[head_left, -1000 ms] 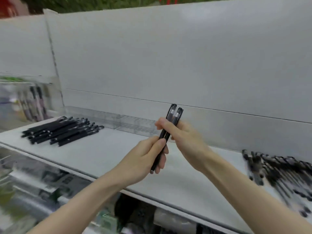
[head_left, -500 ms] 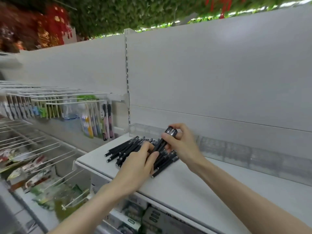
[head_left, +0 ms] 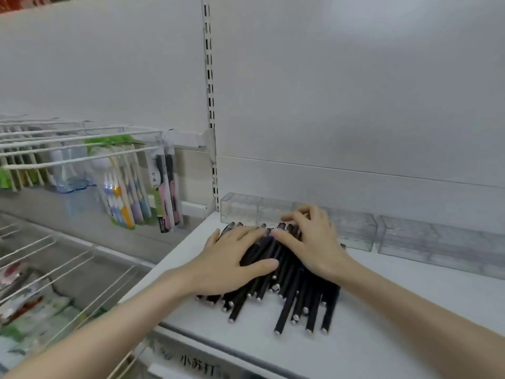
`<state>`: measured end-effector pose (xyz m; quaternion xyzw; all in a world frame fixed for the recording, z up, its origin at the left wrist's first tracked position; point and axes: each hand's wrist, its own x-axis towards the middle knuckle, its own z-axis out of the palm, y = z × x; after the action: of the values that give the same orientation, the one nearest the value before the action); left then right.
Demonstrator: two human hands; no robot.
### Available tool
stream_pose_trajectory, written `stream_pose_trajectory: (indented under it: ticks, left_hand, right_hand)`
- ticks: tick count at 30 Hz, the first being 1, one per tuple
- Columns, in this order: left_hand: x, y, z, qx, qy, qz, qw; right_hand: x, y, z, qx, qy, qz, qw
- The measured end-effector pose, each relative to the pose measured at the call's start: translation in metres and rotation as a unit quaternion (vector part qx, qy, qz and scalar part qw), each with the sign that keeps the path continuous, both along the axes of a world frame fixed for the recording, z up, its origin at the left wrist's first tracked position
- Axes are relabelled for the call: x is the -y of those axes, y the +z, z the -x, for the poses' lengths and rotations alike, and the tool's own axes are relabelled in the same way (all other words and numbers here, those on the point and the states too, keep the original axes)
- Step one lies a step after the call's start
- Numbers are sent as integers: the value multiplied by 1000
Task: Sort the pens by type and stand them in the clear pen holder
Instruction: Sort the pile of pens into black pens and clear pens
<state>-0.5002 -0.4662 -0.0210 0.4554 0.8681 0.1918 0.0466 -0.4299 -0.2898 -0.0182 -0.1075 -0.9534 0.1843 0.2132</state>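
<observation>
A pile of several black pens [head_left: 287, 291] with silver end caps lies on the white shelf [head_left: 396, 318], their ends pointing toward me. My left hand [head_left: 232, 258] rests flat on the left part of the pile, fingers straight. My right hand [head_left: 311, 239] lies on the far right part, fingers spread over the pen tops. Behind the pile, against the back wall, stands a row of clear pen holders [head_left: 352, 228], which look empty.
A slotted shelf upright [head_left: 210, 105] rises behind the shelf's left corner. To the left, wire hooks [head_left: 68, 143] carry packs of toothbrushes [head_left: 128, 198]. Lower wire racks [head_left: 41, 269] with packaged goods sit at the bottom left. The shelf's front edge carries a label strip [head_left: 199, 362].
The pens I held in both hands have gone down onto the pile. Both hands now lie flat on it, and the view has moved closer to the pile.
</observation>
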Motion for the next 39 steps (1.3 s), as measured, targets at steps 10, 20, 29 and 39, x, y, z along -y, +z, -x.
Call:
stream_pose_trajectory:
  ticks: [10,20,29,39]
  left_hand:
    - [-7,-2,34,18,-92,74,993]
    - [-9,7,41,-31,-137,-65,988]
    - [-50,76,-8,-89,-181,-243,949]
    - [-113,64,-161,-65,-189,-289,936]
  right_hand:
    - [31,-9,-23,137,-126,19,982]
    - [32,6,-29,26,-163,19,986]
    - [9,57,-84,-93,-247,-29,964]
    - [-39,56,-253,-156,-255,-25,954]
